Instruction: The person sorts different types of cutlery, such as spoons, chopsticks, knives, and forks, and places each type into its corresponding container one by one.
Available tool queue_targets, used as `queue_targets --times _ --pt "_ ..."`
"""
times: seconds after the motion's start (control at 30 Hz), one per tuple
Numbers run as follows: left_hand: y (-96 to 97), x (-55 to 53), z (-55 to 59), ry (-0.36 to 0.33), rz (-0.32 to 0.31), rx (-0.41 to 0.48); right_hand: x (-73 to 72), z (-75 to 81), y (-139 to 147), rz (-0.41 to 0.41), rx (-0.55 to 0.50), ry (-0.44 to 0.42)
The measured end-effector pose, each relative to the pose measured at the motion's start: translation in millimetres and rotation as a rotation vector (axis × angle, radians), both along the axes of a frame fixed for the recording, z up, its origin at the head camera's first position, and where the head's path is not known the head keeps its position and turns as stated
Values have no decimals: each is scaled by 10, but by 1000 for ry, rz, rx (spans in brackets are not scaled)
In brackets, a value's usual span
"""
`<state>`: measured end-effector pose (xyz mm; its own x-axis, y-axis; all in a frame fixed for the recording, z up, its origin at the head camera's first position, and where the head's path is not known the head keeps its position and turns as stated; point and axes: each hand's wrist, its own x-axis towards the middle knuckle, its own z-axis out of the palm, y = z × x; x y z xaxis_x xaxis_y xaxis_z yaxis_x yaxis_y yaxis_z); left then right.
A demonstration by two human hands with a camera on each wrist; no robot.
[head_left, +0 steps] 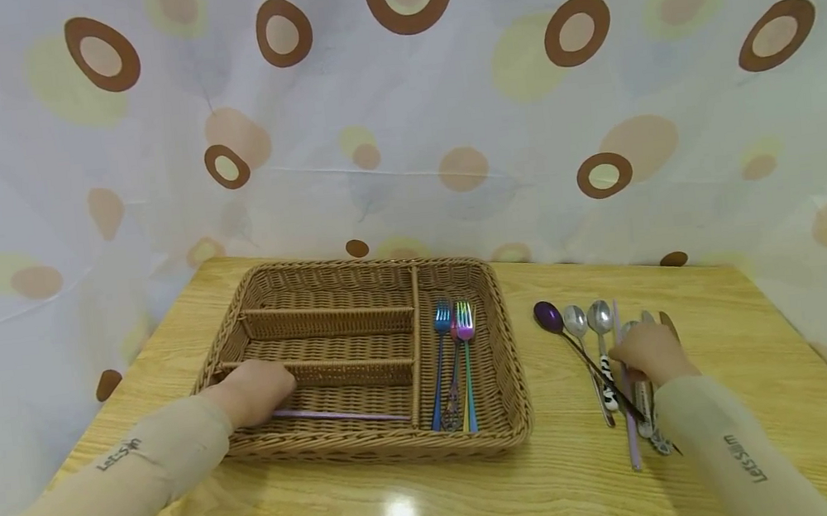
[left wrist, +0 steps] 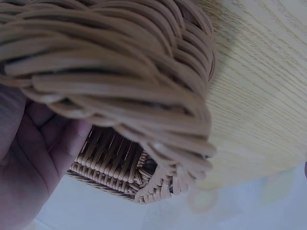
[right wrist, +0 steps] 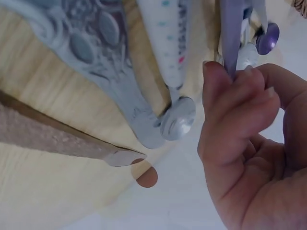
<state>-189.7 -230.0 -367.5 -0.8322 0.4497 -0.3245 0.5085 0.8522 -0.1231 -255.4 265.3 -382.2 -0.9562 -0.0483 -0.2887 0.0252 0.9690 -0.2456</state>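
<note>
My right hand [head_left: 650, 353] is over the cutlery at the right of the table. Its fingertips pinch a purple chopstick [right wrist: 231, 43], which lies lengthwise beside the spoons. My left hand [head_left: 257, 389] reaches into the front left compartment of the wicker basket [head_left: 509, 365]. Another purple chopstick [head_left: 346, 416] lies along that compartment, its left end running under the left hand. In the left wrist view the basket's rim covers part of the fingers, so I cannot tell whether they grip that chopstick.
Several forks [head_left: 463, 328] lie in the basket's right compartment. A purple spoon [head_left: 549, 316], silver spoons [head_left: 600, 316] and knives [right wrist: 72, 134] lie around the right hand. The wooden table [head_left: 318, 508] reaches back to a patterned curtain [head_left: 399, 110].
</note>
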Motion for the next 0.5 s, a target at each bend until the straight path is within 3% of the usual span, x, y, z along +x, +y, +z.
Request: queue_targets --times 0.07,0.27,0.5 --pt "2 -2 1 2 -1 2 -1 32 7 9 10 33" --pt "7 1 3 -4 7 -10 31 135 -23 -108 -140 67" --pt "14 10 15 3 7 -33 40 296 -71 -91 -112 75"
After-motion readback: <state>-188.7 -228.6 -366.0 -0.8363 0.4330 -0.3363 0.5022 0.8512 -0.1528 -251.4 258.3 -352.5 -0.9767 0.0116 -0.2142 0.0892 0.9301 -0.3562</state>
